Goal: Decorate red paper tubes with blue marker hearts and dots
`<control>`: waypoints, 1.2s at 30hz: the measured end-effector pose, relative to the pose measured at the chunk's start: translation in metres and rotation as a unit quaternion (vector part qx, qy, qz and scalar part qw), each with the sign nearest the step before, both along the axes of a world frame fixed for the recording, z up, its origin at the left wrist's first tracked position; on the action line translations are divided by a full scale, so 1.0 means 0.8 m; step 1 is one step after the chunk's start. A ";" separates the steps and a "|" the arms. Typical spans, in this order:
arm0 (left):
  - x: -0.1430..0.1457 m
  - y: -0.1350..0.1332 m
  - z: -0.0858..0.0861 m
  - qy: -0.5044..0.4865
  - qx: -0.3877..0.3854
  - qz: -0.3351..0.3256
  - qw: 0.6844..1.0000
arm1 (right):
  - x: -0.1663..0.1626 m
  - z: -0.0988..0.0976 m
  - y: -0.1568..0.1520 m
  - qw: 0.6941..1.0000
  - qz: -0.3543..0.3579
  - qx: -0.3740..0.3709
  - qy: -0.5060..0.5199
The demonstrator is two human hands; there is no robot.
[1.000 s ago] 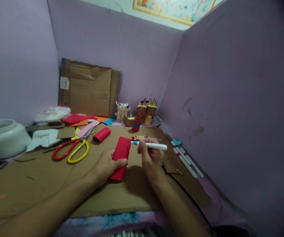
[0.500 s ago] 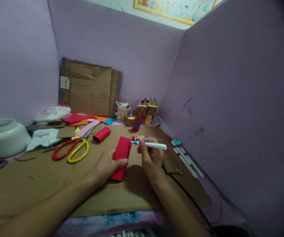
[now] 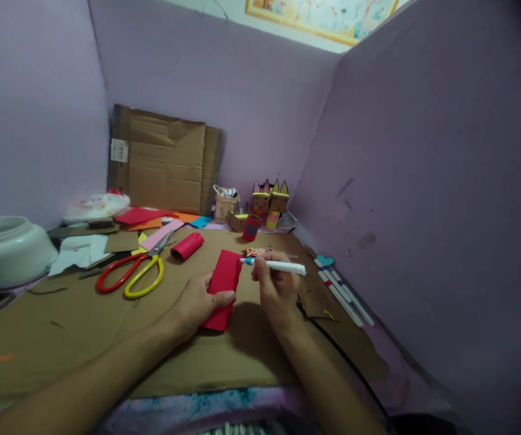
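Note:
My left hand (image 3: pixel 203 301) grips a folded piece of red paper (image 3: pixel 224 275) by its left side, thumb across the front. In my right hand (image 3: pixel 276 290) is a white marker (image 3: pixel 282 266) with a blue end, held between thumb and fingers. Its tip lies at the right edge of the red paper; whether it touches, I cannot tell. Behind the paper lies a red paper tube (image 3: pixel 187 246). A second red tube with a dark heart (image 3: pixel 252 228) stands upright farther back. Scissors with red and yellow handles (image 3: pixel 144 275) rest to the left.
Cardboard (image 3: pixel 106 338) covers the table. Several white markers (image 3: pixel 342 293) lie along the right wall, near a black cable (image 3: pixel 339 350). A white pot (image 3: pixel 11 254) stands at far left. Coloured paper (image 3: pixel 142 215), a small bucket (image 3: pixel 226 205) and cat-faced cardboard figures (image 3: pixel 269 202) sit at the back.

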State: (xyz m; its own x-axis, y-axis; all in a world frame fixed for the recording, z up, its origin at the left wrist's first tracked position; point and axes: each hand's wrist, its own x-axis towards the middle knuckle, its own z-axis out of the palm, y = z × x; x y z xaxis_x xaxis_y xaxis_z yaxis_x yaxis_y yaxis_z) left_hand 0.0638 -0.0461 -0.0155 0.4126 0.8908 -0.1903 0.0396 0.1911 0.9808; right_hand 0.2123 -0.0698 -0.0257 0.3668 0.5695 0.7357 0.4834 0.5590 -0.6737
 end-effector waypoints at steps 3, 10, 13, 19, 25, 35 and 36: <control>0.000 0.000 0.001 -0.007 0.000 -0.004 1.000 | 0.000 0.000 0.000 1.000 0.002 -0.004 -0.002; -0.001 -0.001 0.002 0.014 0.014 -0.002 1.000 | -0.001 0.001 0.000 1.000 -0.001 -0.004 -0.001; -0.001 -0.001 0.002 0.015 0.016 -0.005 1.000 | -0.001 0.001 0.001 1.000 -0.002 0.000 -0.004; -0.001 -0.002 0.003 0.014 0.017 -0.004 1.000 | -0.003 0.003 0.000 1.000 0.008 -0.008 -0.005; 0.000 -0.004 0.008 0.027 0.021 0.008 0.999 | -0.003 0.002 -0.001 1.000 0.009 -0.009 -0.015; 0.001 0.000 0.005 0.002 -0.001 0.003 1.000 | -0.002 0.004 -0.004 0.999 0.008 -0.020 -0.032; 0.001 0.000 0.005 0.002 -0.001 0.004 1.000 | -0.002 0.004 -0.004 0.999 0.007 -0.022 -0.034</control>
State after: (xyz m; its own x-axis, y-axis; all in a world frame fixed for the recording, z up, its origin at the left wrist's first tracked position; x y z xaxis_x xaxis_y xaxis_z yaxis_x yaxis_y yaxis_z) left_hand 0.0645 -0.0461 -0.0112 0.4053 0.8933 -0.1944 0.0419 0.1942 0.9801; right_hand 0.2105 -0.0733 -0.0226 0.3078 0.6062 0.7334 0.5210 0.5376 -0.6630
